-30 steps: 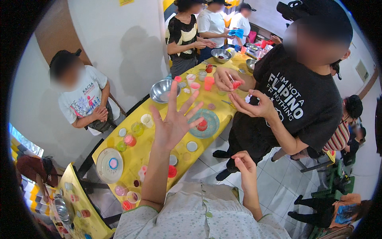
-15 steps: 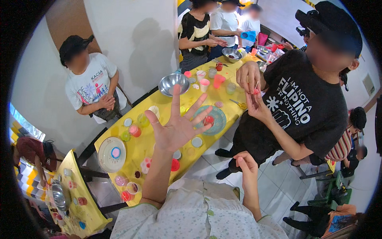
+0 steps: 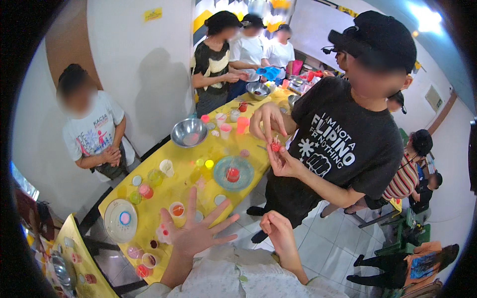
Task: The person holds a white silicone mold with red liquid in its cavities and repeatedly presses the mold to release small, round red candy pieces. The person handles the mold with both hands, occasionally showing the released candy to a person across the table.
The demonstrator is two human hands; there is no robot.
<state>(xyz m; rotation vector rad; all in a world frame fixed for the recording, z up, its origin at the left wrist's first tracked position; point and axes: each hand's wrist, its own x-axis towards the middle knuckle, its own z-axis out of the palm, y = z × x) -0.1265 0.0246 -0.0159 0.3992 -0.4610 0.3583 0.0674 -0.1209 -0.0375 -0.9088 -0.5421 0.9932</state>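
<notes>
Left hand (image 3: 196, 231) dropped lower since a second ago, now spread flat, fingers wide, gripping nothing, above table's (image 3: 174, 191) near edge beside an orange-filled cup (image 3: 177, 209). Right hand (image 3: 278, 233) loosely curled off the table's near side; contents cannot be told. Work paused, watching. Teal plate (image 3: 233, 172) mid-table carries red candle (image 3: 232, 174). Steel bowl (image 3: 189, 132) at far edge, faint pink inside. White plate (image 3: 120, 220) at left end, pink-blue disc.

Bright, even indoor light; ceiling lamp (image 3: 422, 15) glares upper right. Soft shadows on white wall (image 3: 144, 74). Strong fisheye bending, black rim vignette.
</notes>
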